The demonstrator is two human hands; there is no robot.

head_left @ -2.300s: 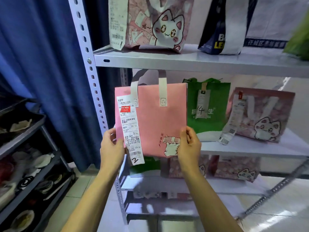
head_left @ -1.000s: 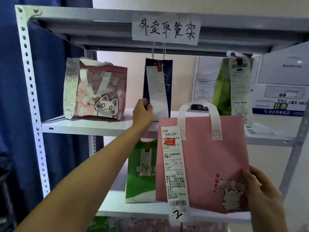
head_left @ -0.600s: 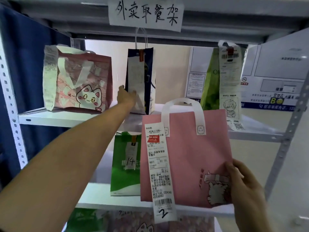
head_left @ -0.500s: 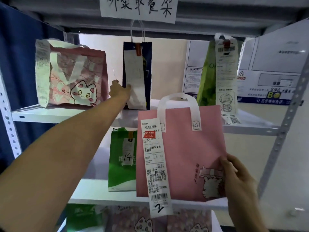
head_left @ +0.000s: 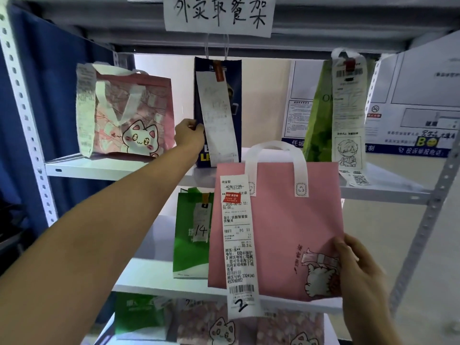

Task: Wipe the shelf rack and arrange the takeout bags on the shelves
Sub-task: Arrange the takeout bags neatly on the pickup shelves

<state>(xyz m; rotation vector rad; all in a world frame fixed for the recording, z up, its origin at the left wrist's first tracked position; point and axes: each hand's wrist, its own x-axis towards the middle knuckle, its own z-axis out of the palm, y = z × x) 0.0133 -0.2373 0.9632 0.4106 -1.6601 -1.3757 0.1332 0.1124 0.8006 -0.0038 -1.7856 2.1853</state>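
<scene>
White perforated metal shelf rack (head_left: 104, 168) seen from front; pink cat-print bag with white straps (head_left: 129, 115) stood at left of upper shelf; left hand (head_left: 189, 135) reached up, fingers curled on left edge of tall navy paper bag with long receipt (head_left: 219, 113); green bag marked 14 (head_left: 191, 232) set on shelf below; plain pink fabric bag with white handles and receipt marked 2 (head_left: 281, 227) held in front of rack, lower right corner gripped by right hand (head_left: 358, 267); green bag with long receipt (head_left: 321, 115) stood at right of upper shelf.
</scene>
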